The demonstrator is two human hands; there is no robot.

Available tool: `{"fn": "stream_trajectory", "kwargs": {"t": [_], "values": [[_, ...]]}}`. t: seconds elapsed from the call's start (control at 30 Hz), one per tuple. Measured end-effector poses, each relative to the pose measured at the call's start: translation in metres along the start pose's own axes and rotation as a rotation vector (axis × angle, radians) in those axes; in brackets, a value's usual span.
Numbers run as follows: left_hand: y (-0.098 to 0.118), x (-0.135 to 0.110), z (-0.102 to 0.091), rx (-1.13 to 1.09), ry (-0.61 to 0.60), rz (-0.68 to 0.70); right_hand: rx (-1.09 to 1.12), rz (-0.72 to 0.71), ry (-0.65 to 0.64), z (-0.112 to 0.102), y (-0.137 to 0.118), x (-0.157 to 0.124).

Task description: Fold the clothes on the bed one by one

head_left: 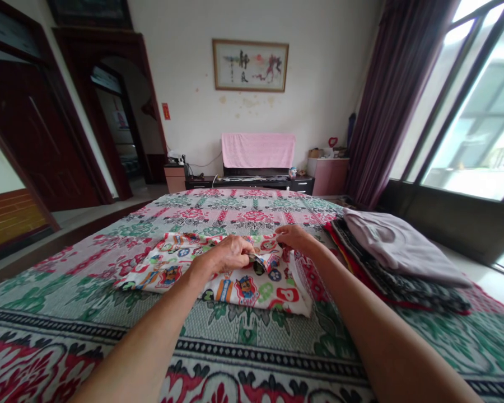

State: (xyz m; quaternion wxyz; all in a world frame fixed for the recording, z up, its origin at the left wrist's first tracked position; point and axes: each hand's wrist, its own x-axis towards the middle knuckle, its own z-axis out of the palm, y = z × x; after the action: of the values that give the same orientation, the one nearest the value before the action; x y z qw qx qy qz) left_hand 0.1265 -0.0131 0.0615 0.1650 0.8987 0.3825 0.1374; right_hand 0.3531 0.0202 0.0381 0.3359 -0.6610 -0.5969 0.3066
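Observation:
A small white garment with colourful cartoon prints [185, 268] lies partly folded on a bed covered by a patterned green, pink and red mat [243, 336]. My left hand [229, 254] is closed, pinching an edge of the garment near its middle. My right hand [296, 238] is closed too, gripping the same edge a little further right and away from me. Between the two hands the cloth is lifted slightly off the bed.
A stack of folded clothes [399, 252], pale lilac on top of dark and red pieces, lies at the bed's right. Beyond the bed stands a low TV cabinet with a pink cloth [258, 150] over it. A dark doorway is at left, a window with purple curtain at right.

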Motion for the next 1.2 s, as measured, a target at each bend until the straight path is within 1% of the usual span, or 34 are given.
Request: {"fn": "stream_trajectory", "kwargs": {"t": [0.03, 0.1, 0.17, 0.2, 0.23, 0.3, 0.37, 0.4, 0.43, 0.47, 0.53, 0.6, 0.67, 0.7, 0.73, 0.77, 0.83, 0.9, 0.97, 1.07, 1.2], "values": [[0.001, 0.000, -0.001, 0.002, 0.013, -0.018, 0.009, 0.013, 0.014, 0.000, 0.000, 0.001], [0.002, -0.001, -0.002, 0.031, 0.081, -0.054, 0.023, 0.031, 0.019, 0.001, 0.001, 0.004], [0.002, -0.001, -0.002, 0.066, 0.154, -0.078, -0.007, 0.016, 0.003, 0.002, 0.003, 0.006], [0.002, -0.002, -0.001, 0.070, 0.163, -0.080, -0.032, 0.003, -0.009, 0.002, 0.004, 0.007], [0.003, -0.002, -0.001, 0.061, 0.147, -0.077, -0.069, -0.009, -0.021, 0.002, 0.005, 0.008], [0.004, -0.004, -0.003, 0.012, 0.054, -0.073, -0.181, -0.021, -0.032, 0.001, 0.008, 0.009], [0.006, -0.006, -0.007, -0.034, -0.022, -0.090, -0.321, -0.045, 0.015, -0.002, 0.009, 0.010], [0.005, -0.007, -0.011, -0.036, -0.020, -0.116, -0.395, -0.066, 0.065, -0.003, 0.010, 0.010], [0.003, -0.009, -0.017, -0.019, 0.013, -0.154, -0.459, -0.087, 0.124, -0.005, 0.009, 0.010], [-0.001, -0.011, -0.023, 0.017, 0.070, -0.206, -0.498, -0.102, 0.185, -0.007, 0.008, 0.009], [-0.015, -0.020, -0.038, 0.131, 0.206, -0.350, -0.528, -0.136, 0.280, -0.007, 0.003, 0.007], [-0.039, -0.033, -0.053, 0.262, 0.289, -0.524, -0.492, -0.228, 0.300, -0.003, -0.007, 0.003], [-0.067, -0.051, -0.063, 0.382, 0.281, -0.690, -0.412, -0.377, 0.243, 0.007, -0.019, -0.004], [-0.082, -0.061, -0.066, 0.426, 0.240, -0.763, -0.375, -0.451, 0.185, 0.013, -0.026, -0.007], [-0.095, -0.070, -0.067, 0.444, 0.220, -0.802, -0.354, -0.512, 0.116, 0.020, -0.031, -0.010], [-0.108, -0.078, -0.067, 0.452, 0.198, -0.805, -0.353, -0.558, 0.051, 0.027, -0.035, -0.013], [-0.127, -0.091, -0.063, 0.443, 0.181, -0.732, -0.408, -0.606, -0.029, 0.039, -0.039, -0.017], [-0.139, -0.097, -0.058, 0.429, 0.205, -0.673, -0.492, -0.599, -0.027, 0.046, -0.037, -0.021], [-0.145, -0.098, -0.054, 0.434, 0.238, -0.685, -0.547, -0.584, -0.002, 0.049, -0.031, -0.023], [-0.148, -0.096, -0.054, 0.502, 0.276, -0.703, -0.536, -0.619, 0.008, 0.049, -0.021, -0.026], [-0.150, -0.101, -0.060, 0.625, 0.413, -0.665, -0.492, -0.660, 0.030, 0.051, -0.016, -0.028]]}}
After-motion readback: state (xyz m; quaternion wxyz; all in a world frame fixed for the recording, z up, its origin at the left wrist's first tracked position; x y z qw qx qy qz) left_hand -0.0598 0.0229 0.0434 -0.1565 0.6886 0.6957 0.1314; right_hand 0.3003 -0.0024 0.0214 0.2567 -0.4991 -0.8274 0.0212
